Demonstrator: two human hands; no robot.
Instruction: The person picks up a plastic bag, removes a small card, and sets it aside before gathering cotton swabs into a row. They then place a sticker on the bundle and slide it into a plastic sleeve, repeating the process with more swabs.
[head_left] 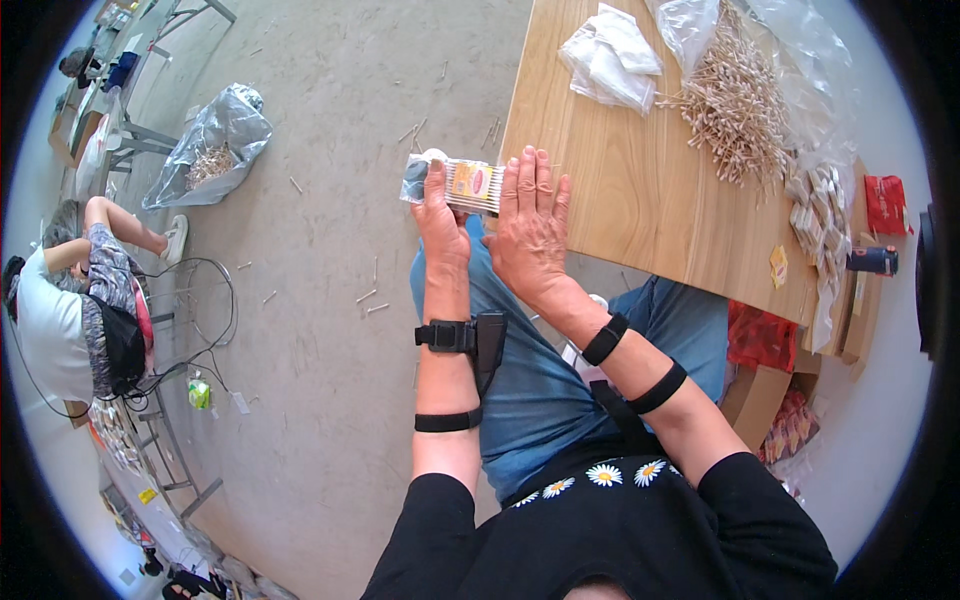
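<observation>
Head: clear, yellow-labelled swab packet (pixel 472 182)

Seen from the wearer's head, a wide fisheye camera, the left of a side-by-side pair, looks steeply down over a black shirt (pixel 600 535) and jeans (pixel 535 390), the forearms (pixel 446 385) reaching up and away. The left hand (pixel 440 228) and right hand (pixel 530 235) lie near, slightly above center; the table (pixel 620 190) fills the upper right, the floor (pixel 330 310) the left, and a seated person (pixel 65 325) appears smaller, farther off.
</observation>
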